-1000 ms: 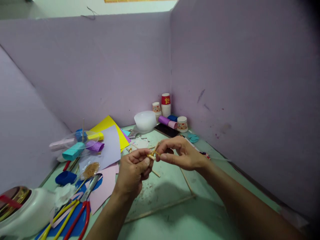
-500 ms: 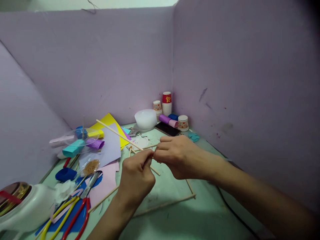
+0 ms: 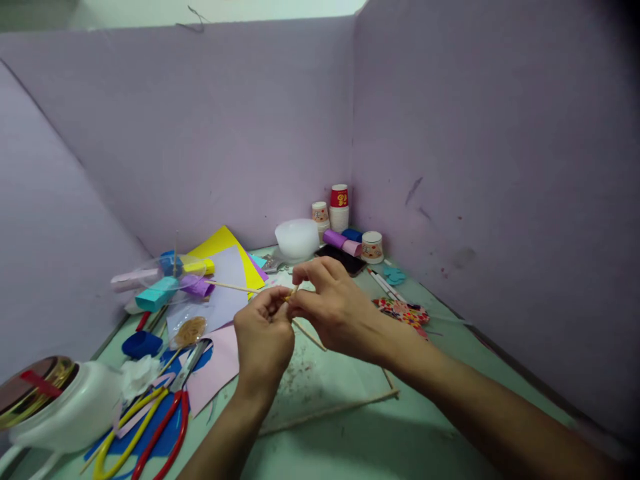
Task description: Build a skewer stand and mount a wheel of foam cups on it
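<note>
My left hand point(image 3: 265, 333) is closed, pinching thin wooden sticks near where they meet. One wooden stick point(image 3: 231, 287) points out to the left from it, and another stick point(image 3: 311, 335) slants down to the right below the fingers. My right hand point(image 3: 330, 307) meets it fingertip to fingertip, its thumb and index finger pinched at the joint. A small yellowish bit shows between the fingertips; the fingers hide most of it. Under my hands lie further sticks joined at a corner, with one long stick point(image 3: 330, 413) along the near side.
On the left lie red-handled scissors point(image 3: 183, 393), a bag of rubber bands point(image 3: 191, 331), coloured paper point(image 3: 220, 367) and a white lamp-like object point(image 3: 70, 407). A white bowl point(image 3: 297, 240), paper cups point(image 3: 339, 207) and a phone point(image 3: 345, 260) stand behind. Markers point(image 3: 385, 285) and patterned cloth point(image 3: 403, 312) lie right.
The long stick at my left hand has swung to a flatter angle. My right fingers have lifted and curled into a pinch at the joint. The view has shifted slightly.
</note>
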Tool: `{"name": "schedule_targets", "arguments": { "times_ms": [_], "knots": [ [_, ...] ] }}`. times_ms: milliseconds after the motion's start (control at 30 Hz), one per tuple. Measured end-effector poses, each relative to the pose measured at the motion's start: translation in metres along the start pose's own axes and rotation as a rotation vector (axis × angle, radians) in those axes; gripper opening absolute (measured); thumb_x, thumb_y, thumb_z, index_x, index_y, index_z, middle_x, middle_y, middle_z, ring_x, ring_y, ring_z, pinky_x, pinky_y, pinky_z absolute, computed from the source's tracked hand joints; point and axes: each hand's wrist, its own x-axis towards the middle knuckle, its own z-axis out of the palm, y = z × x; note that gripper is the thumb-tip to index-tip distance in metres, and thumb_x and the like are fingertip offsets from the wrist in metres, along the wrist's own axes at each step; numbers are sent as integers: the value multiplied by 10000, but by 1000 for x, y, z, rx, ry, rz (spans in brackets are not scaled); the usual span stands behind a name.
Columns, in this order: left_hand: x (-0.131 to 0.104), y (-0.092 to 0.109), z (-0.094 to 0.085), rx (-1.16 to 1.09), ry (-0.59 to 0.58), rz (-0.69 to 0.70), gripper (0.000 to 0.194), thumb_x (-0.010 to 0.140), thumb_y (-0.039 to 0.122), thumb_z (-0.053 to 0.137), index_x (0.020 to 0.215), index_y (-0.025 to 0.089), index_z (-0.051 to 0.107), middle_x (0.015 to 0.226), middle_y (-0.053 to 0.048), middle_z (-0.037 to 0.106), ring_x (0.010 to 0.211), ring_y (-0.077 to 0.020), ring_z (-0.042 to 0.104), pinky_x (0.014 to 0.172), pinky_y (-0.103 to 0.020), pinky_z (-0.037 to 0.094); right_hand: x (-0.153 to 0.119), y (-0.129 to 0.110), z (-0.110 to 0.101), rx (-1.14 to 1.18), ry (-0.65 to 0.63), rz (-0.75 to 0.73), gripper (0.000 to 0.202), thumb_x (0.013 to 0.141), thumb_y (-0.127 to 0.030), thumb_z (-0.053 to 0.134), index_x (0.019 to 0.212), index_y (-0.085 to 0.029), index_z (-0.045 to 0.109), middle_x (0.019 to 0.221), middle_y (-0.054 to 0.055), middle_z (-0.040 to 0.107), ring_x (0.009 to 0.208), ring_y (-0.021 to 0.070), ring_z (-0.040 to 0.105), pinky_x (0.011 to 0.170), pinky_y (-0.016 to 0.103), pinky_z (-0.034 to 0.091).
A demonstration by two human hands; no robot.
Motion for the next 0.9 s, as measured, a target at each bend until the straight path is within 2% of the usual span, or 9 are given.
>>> {"name": "schedule_targets", "arguments": {
  "times_ms": [67, 133, 267, 333, 467, 533, 733, 900],
  "knots": [
    [3, 3, -1, -112, -30, -138, 173, 510, 176, 652, 679, 141, 637, 497, 28, 585, 439, -83, 483, 436, -195, 351, 1, 7, -2, 16, -3, -92, 158, 824, -61, 511, 777, -163, 623, 911, 82, 554, 856, 197, 434, 787, 369, 428],
    [4, 6, -2, -181, -59, -236, 207, 476, 164, 647, 680, 137, 619, 425, 60, 516, 355, -48, 379, 377, -178, 256, 2, 12, -3, 9, 36, -185, 174, 843, -65, 501, 756, -167, 612, 842, 51, 556, 820, 175, 443, 855, 378, 424],
    [5, 11, -2, -232, -90, -332, 214, 464, 145, 619, 677, 130, 597, 373, 85, 437, 302, -34, 309, 348, -168, 156, 2, 15, -2, 15, 195, -279, 140, 868, -97, 520, 774, -186, 572, 776, -13, 583, 730, 128, 455, 974, 364, 398],
    [4, 12, -2, -241, -100, -354, 218, 453, 129, 606, 670, 127, 590, 366, 85, 432, 298, -34, 310, 348, -166, 144, 2, 17, -3, 39, 222, -302, 116, 855, -92, 543, 804, -195, 554, 770, -31, 600, 709, 116, 472, 980, 355, 405],
    [4, 12, -1, -266, -101, -383, 234, 439, 106, 601, 671, 128, 576, 355, 92, 429, 303, -26, 312, 355, -156, 139, 2, 21, -7, 77, 132, -329, 97, 863, -95, 508, 881, -183, 544, 714, -40, 567, 686, 99, 503, 1000, 321, 418],
    [4, 11, 0, -285, -106, -406, 238, 441, 105, 607, 673, 133, 567, 348, 97, 419, 298, -21, 299, 352, -151, 121, 0, 24, -8, 74, 131, -351, 87, 860, -100, 507, 883, -174, 547, 699, -37, 549, 688, 100, 512, 996, 313, 427],
    [4, 7, 1, -360, -172, -500, 283, 423, 118, 582, 698, 155, 528, 374, 84, 464, 287, -24, 299, 326, -141, 108, -19, 30, 1, -24, 287, -339, 129, 792, -127, 645, 791, -241, 584, 697, -55, 567, 688, 110, 506, 1033, 366, 379],
    [1, 3, 4, -417, -198, -490, 298, 443, 132, 630, 719, 155, 521, 392, 81, 474, 303, -23, 320, 323, -130, 126, -23, 27, 9, -68, 388, -289, 167, 765, -130, 688, 692, -241, 587, 646, -68, 585, 641, 104, 468, 979, 370, 403]
  ]
}}
